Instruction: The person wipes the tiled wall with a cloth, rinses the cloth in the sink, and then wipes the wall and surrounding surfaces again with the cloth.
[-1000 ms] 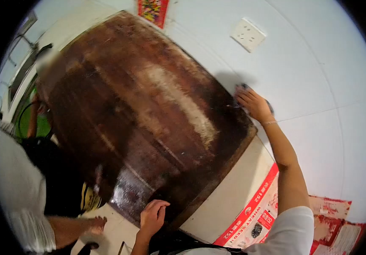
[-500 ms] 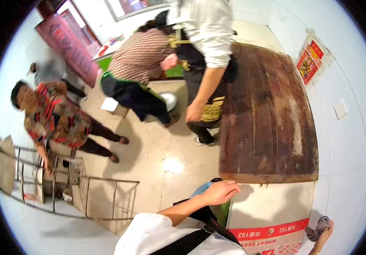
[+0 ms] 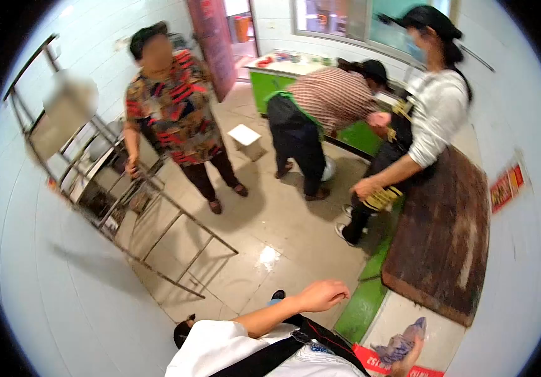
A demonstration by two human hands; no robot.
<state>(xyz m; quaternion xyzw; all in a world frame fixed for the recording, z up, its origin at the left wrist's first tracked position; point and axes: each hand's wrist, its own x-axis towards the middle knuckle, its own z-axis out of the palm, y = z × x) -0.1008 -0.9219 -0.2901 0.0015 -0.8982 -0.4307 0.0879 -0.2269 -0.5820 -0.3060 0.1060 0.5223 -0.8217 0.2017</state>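
Observation:
My left hand (image 3: 324,296) is held in the air in front of me, left of the counter. Its fingers are loosely bent, and I see nothing in them. Low on the right, my right hand (image 3: 411,358) grips a crumpled grey-purple cloth (image 3: 400,343). This cloth is over the pale countertop (image 3: 388,319), close to a red printed strip (image 3: 366,360) with white lettering. A dark, worn wooden board (image 3: 440,239) lies on the counter just beyond the cloth.
A person in a white top and black apron (image 3: 430,119) stands beside the board. Another bends over green cabinets (image 3: 355,138). A person in a patterned shirt (image 3: 173,107) touches a metal rack (image 3: 176,217) at left. A white-topped stool (image 3: 245,135) stands behind.
My view has swung left and up, showing more of the room. My right hand has brought the cloth from beside the wall to over the counter. My left hand remains raised.

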